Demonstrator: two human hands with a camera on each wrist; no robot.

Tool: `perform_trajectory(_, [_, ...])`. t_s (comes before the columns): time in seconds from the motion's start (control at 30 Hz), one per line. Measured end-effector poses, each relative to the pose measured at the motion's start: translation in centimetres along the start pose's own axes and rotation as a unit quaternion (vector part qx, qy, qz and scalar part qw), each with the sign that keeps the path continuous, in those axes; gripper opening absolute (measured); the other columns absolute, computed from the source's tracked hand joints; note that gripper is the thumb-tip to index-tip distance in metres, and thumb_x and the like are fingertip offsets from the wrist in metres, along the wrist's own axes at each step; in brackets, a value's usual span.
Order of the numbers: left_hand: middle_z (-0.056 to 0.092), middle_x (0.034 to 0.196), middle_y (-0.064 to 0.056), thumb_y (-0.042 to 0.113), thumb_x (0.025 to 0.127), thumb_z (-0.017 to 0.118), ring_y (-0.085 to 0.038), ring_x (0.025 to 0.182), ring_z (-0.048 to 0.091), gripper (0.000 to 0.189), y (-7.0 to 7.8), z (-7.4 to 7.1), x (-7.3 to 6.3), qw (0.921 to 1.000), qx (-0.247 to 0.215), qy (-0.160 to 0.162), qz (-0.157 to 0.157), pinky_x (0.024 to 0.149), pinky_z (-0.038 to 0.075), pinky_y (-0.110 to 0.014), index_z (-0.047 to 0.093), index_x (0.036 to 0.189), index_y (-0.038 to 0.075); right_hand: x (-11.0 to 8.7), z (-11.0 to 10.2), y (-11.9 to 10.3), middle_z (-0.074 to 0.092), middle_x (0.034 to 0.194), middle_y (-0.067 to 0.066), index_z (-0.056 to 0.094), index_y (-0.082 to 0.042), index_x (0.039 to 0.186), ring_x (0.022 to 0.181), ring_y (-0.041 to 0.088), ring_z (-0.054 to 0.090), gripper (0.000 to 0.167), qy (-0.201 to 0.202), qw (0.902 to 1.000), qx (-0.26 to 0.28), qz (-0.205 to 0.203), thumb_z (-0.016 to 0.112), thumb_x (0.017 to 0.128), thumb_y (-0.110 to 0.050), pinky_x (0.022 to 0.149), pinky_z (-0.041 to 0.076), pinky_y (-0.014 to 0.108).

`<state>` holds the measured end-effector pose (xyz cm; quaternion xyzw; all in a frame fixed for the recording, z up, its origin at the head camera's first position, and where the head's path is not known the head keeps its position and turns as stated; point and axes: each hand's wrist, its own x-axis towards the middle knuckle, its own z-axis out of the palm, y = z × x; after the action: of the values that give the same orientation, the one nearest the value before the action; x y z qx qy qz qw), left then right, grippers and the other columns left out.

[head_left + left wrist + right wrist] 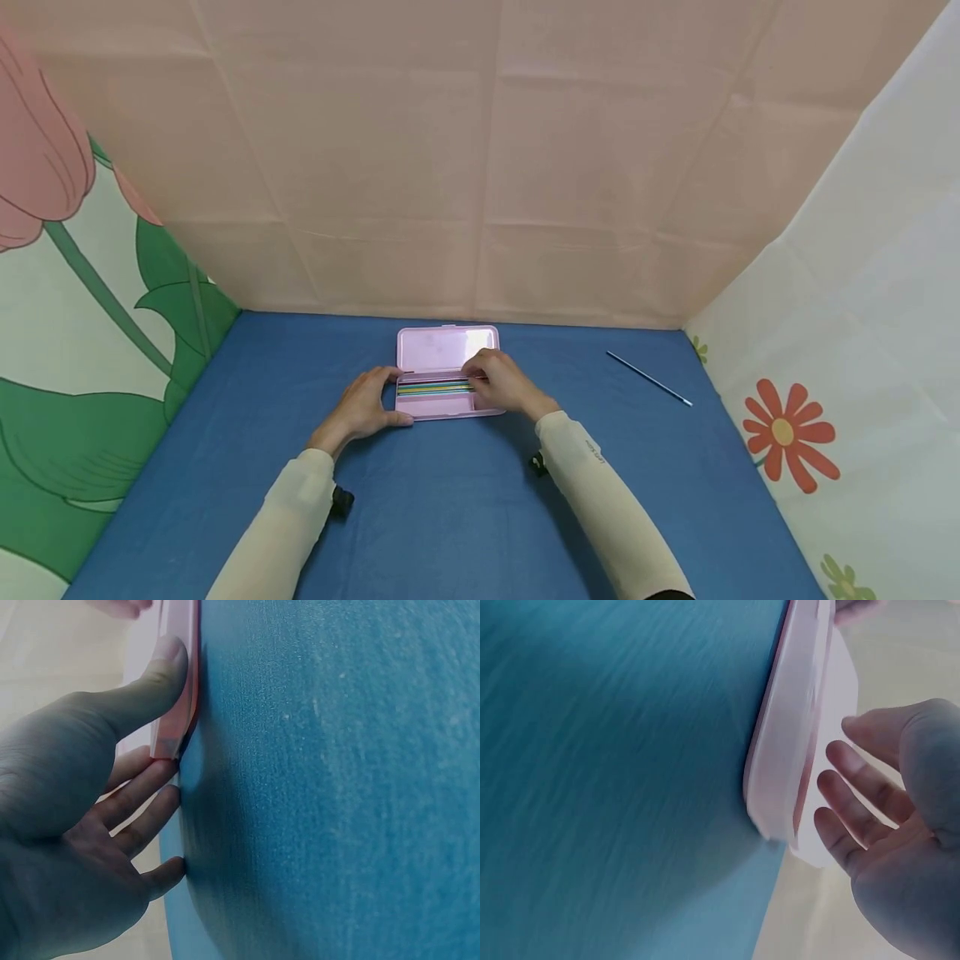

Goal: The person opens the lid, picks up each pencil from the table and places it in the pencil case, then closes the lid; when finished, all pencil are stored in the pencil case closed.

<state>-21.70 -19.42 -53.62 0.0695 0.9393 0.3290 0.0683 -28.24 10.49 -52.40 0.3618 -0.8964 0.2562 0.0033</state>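
A pink pencil case lies on the blue table with its lid raised at the back. Inside its tray, several thin coloured pencils, yellow, green and blue among them, lie lengthwise. My left hand holds the case's left end, thumb at the front edge and fingers round the back corner, as the left wrist view also shows. Over the right end of the tray is my right hand, fingers loosely bent. Nothing shows between its fingertips in the right wrist view. It partly covers the pencils' right ends.
A thin dark pencil-like stick with a pale tip lies slantwise on the blue cloth, to the right of the case. A beige cloth wall rises behind the table. Flower-printed panels stand at both sides.
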Motion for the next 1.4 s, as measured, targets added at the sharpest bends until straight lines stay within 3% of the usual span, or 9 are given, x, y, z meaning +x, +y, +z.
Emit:
perform_trajectory(0.23, [0.057, 0.167, -0.024, 0.030, 0.088, 0.101, -0.050, 0.158, 0.048, 0.089, 0.0, 0.2, 0.1, 1.0000, 0.000, 0.001, -0.005, 0.132, 0.038, -0.073, 0.056, 0.160, 0.005, -3.0, -1.5, 1.5, 0.082, 0.125, 0.012, 0.079, -0.003, 0.131, 0.118, 0.029, 0.075, 0.025, 0.010, 0.9982, 0.030, 0.050, 0.076, 0.107, -0.011, 0.108, 0.063, 0.052])
perform_trajectory(0.47, [0.056, 0.167, -0.024, 0.030, 0.088, 0.101, -0.051, 0.159, 0.047, 0.090, 0.0, 0.2, 0.1, 1.0000, -0.002, 0.001, -0.006, 0.132, 0.037, -0.074, 0.055, 0.161, 0.004, -6.2, -2.7, 3.2, 0.077, 0.142, 0.018, 0.074, 0.000, 0.140, 0.139, 0.040, 0.070, 0.037, 0.031, 0.9960, 0.032, 0.077, 0.079, 0.107, -0.015, 0.122, 0.055, 0.062])
perform_trajectory(0.63, [0.056, 0.168, -0.025, 0.030, 0.087, 0.101, -0.050, 0.159, 0.047, 0.090, 0.0, 0.2, 0.1, 1.0000, -0.001, 0.002, -0.006, 0.133, 0.037, -0.073, 0.055, 0.161, 0.004, -8.5, -3.4, 4.5, 0.074, 0.149, 0.018, 0.073, -0.002, 0.144, 0.146, 0.042, 0.066, 0.040, 0.042, 0.9927, 0.034, 0.108, 0.079, 0.107, -0.018, 0.125, 0.051, 0.066])
perform_trajectory(1.07, [0.056, 0.167, -0.025, 0.029, 0.087, 0.101, -0.051, 0.159, 0.047, 0.089, 0.4, 0.0, -0.2, 0.9999, -0.006, 0.002, -0.011, 0.133, 0.037, -0.073, 0.056, 0.160, 0.004, -14.6, -6.2, 8.4, 0.073, 0.149, 0.022, 0.072, -0.001, 0.145, 0.145, 0.049, 0.064, 0.040, 0.082, 0.9862, 0.001, 0.144, 0.078, 0.108, -0.015, 0.119, 0.052, 0.071])
perform_trajectory(1.4, [0.058, 0.166, -0.025, 0.029, 0.087, 0.101, -0.050, 0.158, 0.049, 0.088, 0.4, -0.1, -0.2, 1.0000, -0.004, 0.004, -0.006, 0.132, 0.038, -0.073, 0.057, 0.159, 0.004, -17.8, -8.2, 11.6, 0.071, 0.148, 0.028, 0.070, 0.002, 0.145, 0.141, 0.053, 0.065, 0.041, 0.104, 0.9780, -0.023, 0.180, 0.077, 0.108, -0.012, 0.118, 0.050, 0.075])
